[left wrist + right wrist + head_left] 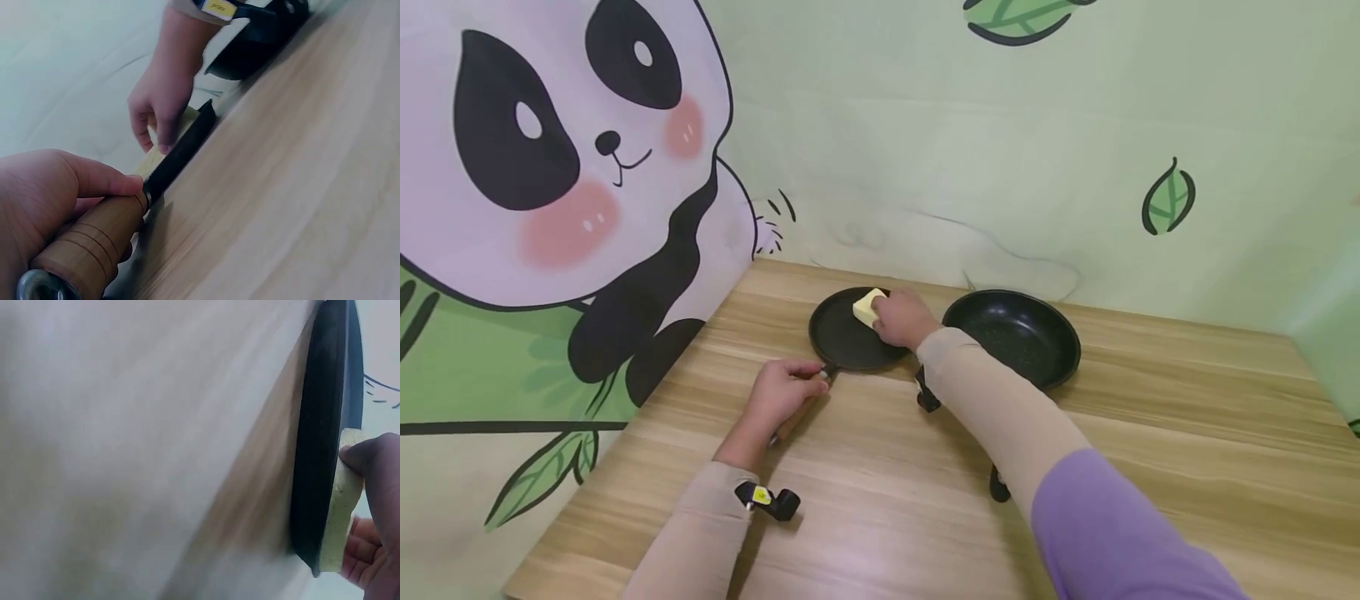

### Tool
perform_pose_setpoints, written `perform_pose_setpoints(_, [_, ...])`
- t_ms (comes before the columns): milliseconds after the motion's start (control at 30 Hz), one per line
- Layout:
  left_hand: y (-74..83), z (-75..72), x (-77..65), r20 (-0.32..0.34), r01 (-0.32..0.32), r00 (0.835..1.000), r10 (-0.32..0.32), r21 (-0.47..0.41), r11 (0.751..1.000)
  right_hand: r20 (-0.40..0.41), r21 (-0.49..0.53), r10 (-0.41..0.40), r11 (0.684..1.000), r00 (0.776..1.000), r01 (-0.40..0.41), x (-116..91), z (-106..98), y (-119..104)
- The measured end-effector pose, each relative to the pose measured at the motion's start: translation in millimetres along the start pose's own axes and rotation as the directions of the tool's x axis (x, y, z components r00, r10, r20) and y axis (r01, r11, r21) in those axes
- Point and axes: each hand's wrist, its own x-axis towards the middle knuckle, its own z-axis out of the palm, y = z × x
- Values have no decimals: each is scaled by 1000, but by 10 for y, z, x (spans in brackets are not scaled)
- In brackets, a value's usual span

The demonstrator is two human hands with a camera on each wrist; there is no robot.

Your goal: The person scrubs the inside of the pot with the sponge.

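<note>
A flat black pan (838, 342) with a low rim lies on the wooden table. My left hand (778, 392) holds its wooden handle (94, 240), thumb on top near the metal collar. My right hand (906, 319) grips a pale yellow sponge (866, 307) against the pan's inside, toward the far right rim. From the right wrist view, the sponge (342, 503) stands between the thumb and the other fingers, along the pan's edge. Part of the sponge is hidden under the right hand in the head view.
Just right of the flat pan stands a deeper black frying pan (1011, 337), its handle (998, 485) pointing toward me and partly covered by my right sleeve. Behind the wooden table (880, 500) rises a wall (880, 150) printed with a panda and leaves.
</note>
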Motion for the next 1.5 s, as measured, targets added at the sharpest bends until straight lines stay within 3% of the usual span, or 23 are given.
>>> perform_pose_setpoints(167, [15,8,26,8,21,1000,-21,-5,1000,-18,41,-14,999,1000,15,-15,49,-95])
perform_pose_setpoints(433, [19,10,56,-29,14,999,-14,8,1000,-56,61,-117,991,992,121,-38,77,-490])
perform_pose_setpoints(667, [-39,83,34,-33,37,999,-38,-16,999,-43,93,-59,994,997,62,-122,140,-583])
perform_pose_setpoints(833, [5,177,27,-57,34,998,-37,-48,998,-58,120,-29,992,998,36,-126,67,-502])
perform_pose_setpoints(1033, [75,244,34,-86,62,994,-66,-53,997,-127,208,23,978,992,4,-151,-233,-319])
perform_pose_setpoints(1200, [114,271,45,-108,76,991,-84,-78,994,-166,217,38,976,985,-1,-204,-454,-96])
perform_pose_setpoints(1500, [222,375,65,-119,104,987,-111,-66,992,-171,276,145,956,975,-94,-495,-646,355])
